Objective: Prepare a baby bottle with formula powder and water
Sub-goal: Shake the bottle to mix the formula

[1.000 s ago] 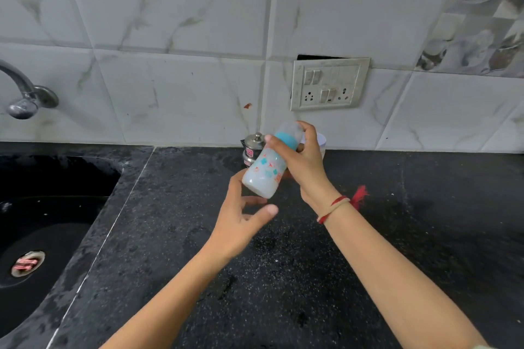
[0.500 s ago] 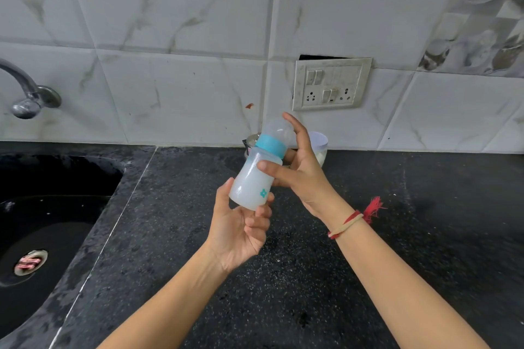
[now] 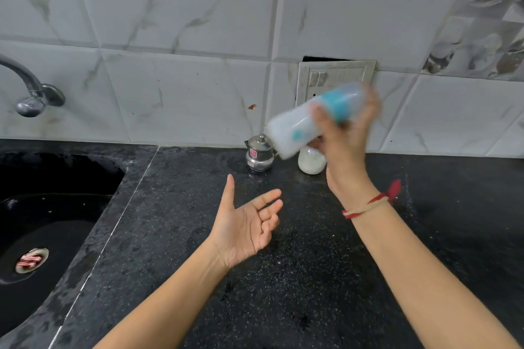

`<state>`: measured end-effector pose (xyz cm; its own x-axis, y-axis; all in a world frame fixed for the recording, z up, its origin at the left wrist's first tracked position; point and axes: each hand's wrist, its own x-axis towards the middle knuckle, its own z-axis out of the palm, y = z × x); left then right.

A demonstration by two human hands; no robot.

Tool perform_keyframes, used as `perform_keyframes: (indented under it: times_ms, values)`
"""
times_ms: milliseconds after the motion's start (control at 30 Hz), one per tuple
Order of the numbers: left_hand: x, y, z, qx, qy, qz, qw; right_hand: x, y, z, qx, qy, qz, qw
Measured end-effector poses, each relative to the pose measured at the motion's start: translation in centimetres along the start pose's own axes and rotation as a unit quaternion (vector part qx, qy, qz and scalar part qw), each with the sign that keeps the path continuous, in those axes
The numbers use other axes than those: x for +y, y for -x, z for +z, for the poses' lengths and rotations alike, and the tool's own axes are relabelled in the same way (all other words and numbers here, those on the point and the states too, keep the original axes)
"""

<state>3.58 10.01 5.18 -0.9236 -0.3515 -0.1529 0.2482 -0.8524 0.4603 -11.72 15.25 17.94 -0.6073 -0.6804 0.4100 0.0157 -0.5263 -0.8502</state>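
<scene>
Shaking step in hand, judged from the blur on the bottle and the cap already fitted.

Right hand [image 3: 344,133]: grip clamped around the neck of the baby bottle [image 3: 309,119], fingers wrapped over the teal collar [image 3: 338,106]. Bottle held in the air above the far part of the desk [image 3: 312,278], tilted nearly onto its side, base toward the left, capped end toward the right. Grip placed at the collar, probably to keep cap and teat seated while the contents are mixed. Liquid level not readable through the blur.

Left hand [image 3: 249,224]: grip apart, palm up, fingers loosely curled, empty. Held below and left of the bottle, clear of it, above the desk. Likely kept there as a catch or as a striking surface for the bottle base.

Red and cream thread band [image 3: 368,204] on the right wrist.

Behind the bottle, at the far edge of the desk against the tiled wall [image 3: 184,88]: small steel pot [image 3: 259,154] with lid, and just right of it a white jar [image 3: 311,163], partly hidden by the right hand. Contents of the jar look white; whether it is the formula cannot be told.

Sink [image 3: 56,221] at left, tap [image 3: 31,93] above it. Switch plate [image 3: 334,76] on the wall behind the bottle.

Risk: leakage at the collar if the cap is loose.
</scene>
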Motion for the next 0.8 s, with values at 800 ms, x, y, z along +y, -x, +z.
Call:
perform_keyframes:
  times_ms: [800]
  values:
    - [0.4,-1.7,-4.3,0.326,-0.133,0.097,0.931,0.1,0.8,-0.3,-0.085,0.044,0.084,0.992]
